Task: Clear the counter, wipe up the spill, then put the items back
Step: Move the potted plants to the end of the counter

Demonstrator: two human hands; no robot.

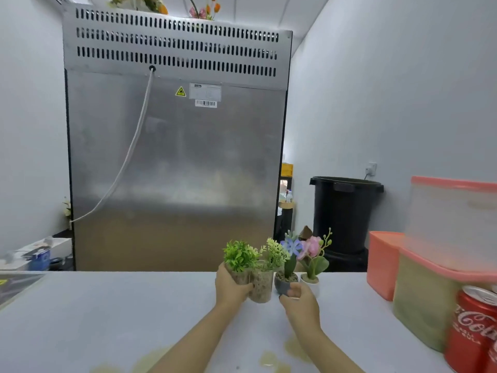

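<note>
Pale grey surface (107,319) fills the near view, backed by a tall steel cabinet (174,157), with a black bin (347,211) by the right wall. Near the far edge I see the left hand (230,288) with its fingers curled round 2 clear glass pots (261,286) of green sprigs, held side by side. Just beside them the right hand (298,300) pinches a small dark grey pot (285,281) carrying a blue flower. A white pot (310,279) with a pink flower stands close behind it. I cannot tell whether the gripped pots are off the surface. Yellowish spill patches (269,359) lie near me, around the forearms. At the right stand pink-lidded containers (430,292) and a red cola can (473,329).
</note>
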